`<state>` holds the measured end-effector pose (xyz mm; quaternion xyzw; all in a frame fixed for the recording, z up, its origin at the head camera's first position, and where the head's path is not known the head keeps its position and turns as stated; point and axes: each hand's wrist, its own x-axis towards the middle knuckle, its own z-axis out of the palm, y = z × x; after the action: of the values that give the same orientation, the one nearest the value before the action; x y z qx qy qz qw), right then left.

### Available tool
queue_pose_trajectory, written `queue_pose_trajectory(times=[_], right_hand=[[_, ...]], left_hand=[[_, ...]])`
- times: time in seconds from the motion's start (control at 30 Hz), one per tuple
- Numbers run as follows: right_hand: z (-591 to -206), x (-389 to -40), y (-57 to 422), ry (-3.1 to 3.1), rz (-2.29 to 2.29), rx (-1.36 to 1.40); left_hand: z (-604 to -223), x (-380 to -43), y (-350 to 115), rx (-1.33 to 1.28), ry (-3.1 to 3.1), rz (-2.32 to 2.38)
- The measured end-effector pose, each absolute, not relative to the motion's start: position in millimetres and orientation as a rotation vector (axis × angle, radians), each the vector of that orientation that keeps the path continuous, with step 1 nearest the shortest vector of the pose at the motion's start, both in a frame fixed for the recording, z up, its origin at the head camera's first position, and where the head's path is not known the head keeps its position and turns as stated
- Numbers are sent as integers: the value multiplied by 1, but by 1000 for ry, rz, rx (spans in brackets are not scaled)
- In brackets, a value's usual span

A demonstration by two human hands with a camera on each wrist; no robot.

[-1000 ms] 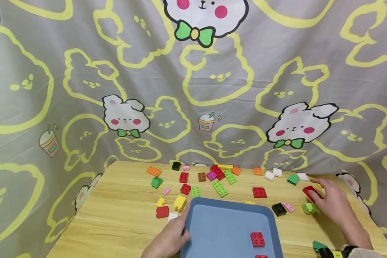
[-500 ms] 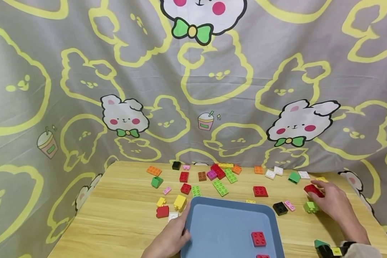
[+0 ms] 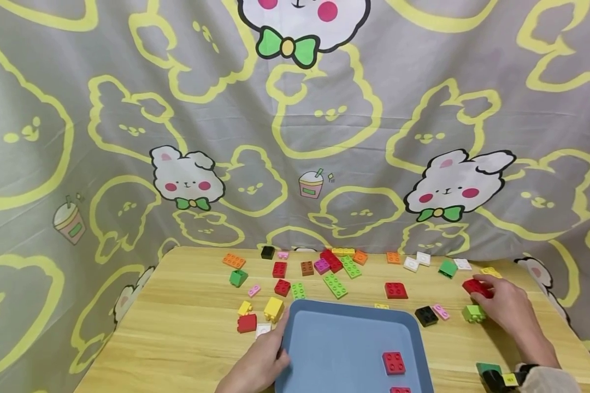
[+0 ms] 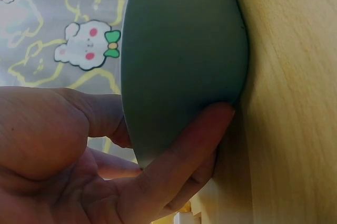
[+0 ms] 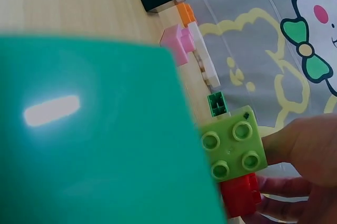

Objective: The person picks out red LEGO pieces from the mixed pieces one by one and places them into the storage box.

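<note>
My left hand [image 3: 261, 356] grips the left rim of a blue-grey tray [image 3: 344, 312]. In the left wrist view, the thumb lies over the tray wall [image 4: 181, 45] and the fingers press its outer side. At the right of the table, my right hand [image 3: 508, 304] pinches a red toy brick [image 3: 474, 287] between thumb and fingers. A lime-green brick [image 3: 473, 313] stands just nearer than it. The right wrist view shows that lime brick [image 5: 231, 145] partly in front of the held red brick [image 5: 241, 195]. Inside the tray are two red bricks [image 3: 394, 363], one cut by the frame edge.
Several loose bricks spread behind and left of the tray, including a yellow brick [image 3: 273, 309] and a red brick [image 3: 395, 290]. A black brick [image 3: 426, 316] lies right of the tray. A large green block [image 5: 95, 129] blocks much of the right wrist view. A patterned curtain [image 3: 255, 120] hangs behind.
The red brick in my right hand has gone from tilted to flatter, with its studs facing up. My left hand and the tray stay put; the head view shifts slightly.
</note>
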<state>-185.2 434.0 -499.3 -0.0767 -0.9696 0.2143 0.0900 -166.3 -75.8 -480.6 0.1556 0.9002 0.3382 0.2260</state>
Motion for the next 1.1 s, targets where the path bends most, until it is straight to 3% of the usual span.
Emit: queue_pose_trajectory(times=[0.33,1.1], right_hand=[[-484,-177,429,-2795,615,-246],[-424,-158,367,-2554,609,207]], left_hand=[[-480,-165,-75,436,2489,930],[-480,-164,-77,450,2497,930]])
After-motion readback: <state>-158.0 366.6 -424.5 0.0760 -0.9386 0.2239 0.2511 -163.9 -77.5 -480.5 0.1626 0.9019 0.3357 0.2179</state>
